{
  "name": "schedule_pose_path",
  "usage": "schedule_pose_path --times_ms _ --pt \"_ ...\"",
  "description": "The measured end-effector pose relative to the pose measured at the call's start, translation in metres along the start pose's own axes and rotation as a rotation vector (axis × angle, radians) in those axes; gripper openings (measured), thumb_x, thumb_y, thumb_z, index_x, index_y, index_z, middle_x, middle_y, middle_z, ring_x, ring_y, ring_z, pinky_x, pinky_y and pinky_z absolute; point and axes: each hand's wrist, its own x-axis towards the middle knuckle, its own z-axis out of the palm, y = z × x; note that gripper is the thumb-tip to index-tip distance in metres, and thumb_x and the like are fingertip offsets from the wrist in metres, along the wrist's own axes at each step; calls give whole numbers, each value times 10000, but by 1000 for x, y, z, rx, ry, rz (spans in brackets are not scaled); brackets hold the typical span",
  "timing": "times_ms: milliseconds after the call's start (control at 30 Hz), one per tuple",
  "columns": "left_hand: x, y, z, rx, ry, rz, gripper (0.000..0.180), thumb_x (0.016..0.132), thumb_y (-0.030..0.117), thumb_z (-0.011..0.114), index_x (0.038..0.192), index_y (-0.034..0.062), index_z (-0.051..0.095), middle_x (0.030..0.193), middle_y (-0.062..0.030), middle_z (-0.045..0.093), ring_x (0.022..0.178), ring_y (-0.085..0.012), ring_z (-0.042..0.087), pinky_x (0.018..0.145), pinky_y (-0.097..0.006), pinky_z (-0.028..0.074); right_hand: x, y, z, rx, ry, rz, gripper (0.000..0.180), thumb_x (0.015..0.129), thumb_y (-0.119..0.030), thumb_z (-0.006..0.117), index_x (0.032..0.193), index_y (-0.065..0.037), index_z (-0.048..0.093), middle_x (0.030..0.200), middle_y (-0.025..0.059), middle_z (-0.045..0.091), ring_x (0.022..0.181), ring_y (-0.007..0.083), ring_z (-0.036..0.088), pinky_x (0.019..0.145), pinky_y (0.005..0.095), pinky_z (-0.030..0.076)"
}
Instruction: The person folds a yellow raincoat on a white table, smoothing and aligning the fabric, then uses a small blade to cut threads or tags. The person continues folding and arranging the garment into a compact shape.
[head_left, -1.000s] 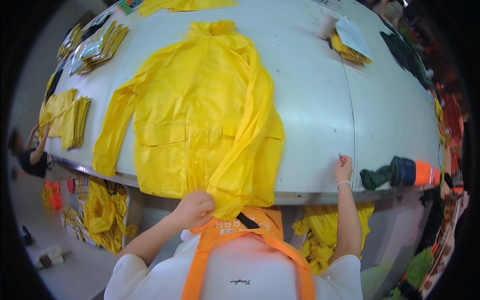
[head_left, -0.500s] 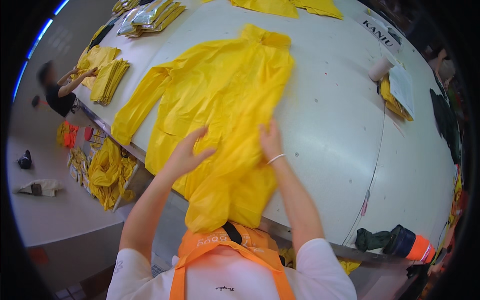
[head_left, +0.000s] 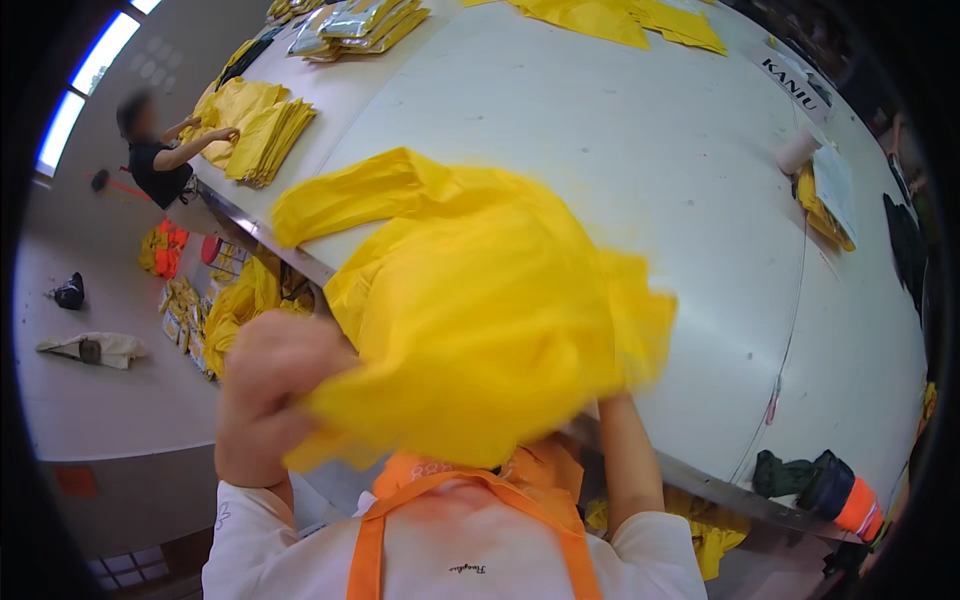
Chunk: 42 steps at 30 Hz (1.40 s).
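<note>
Now the big yellow raincoat [head_left: 480, 310] is off the wide white table [head_left: 640, 150] and bunched up in the air near me, all blurry. Half a second ago it lay flat with both my hands pressing on it, so I am lifting it. One sleeve trails on the table to the far left. My left hand [head_left: 268, 395] is closed tight on a fold. My right hand is hidden under the cloth, so I cannot tell its fingers.

One yellow raincoat [head_left: 480, 310], two hands, one table [head_left: 620, 130].
</note>
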Motion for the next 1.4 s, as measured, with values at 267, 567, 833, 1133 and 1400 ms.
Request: schedule_pose_path --times_ms 267,567,833,1133,1400 --pt "-90 3 -175 -370 -481 476 183 879 196 601 784 52 663 735 -116 657 550 -131 578 466 -199 410 -95 -124 85 -249 -240 -562 228 903 -181 529 1035 -31 641 1025 112 644 908 229 604 791 327 484" --pt "-160 -58 -152 63 61 425 199 669 175 708 778 69 580 711 -78 597 453 -167 524 385 -264 372 -339 -187 52 -763 253 -231 269 881 -208 548 1066 -21 604 1076 151 607 957 269 577 830 346 463" --pt "-191 -72 -161 -19 134 266 224 673 102 693 773 88 494 672 -53 557 531 -197 530 497 -287 396 -442 -346 31 -1127 890 -289 329 859 -234 567 1099 -10 568 1126 187 568 1007 303 549 871 358 442" --pt "-250 -133 -180 -91 850 -491 200 903 168 552 951 -26 538 768 -8 539 678 -56 447 592 -215 354 -77 -534 94 -1052 725 -1081 407 835 -265 588 1137 2 526 1182 228 525 1063 341 518 918 372 418" --pt "-286 -281 -124 655 520 -874 716 754 245 717 1328 -11 372 1334 -198 426 1239 -333 394 1041 -414 293 222 -364 252 -890 60 -1354 605 821 -291 598 1314 -32 361 1351 256 377 1209 377 408 1017 390 344"
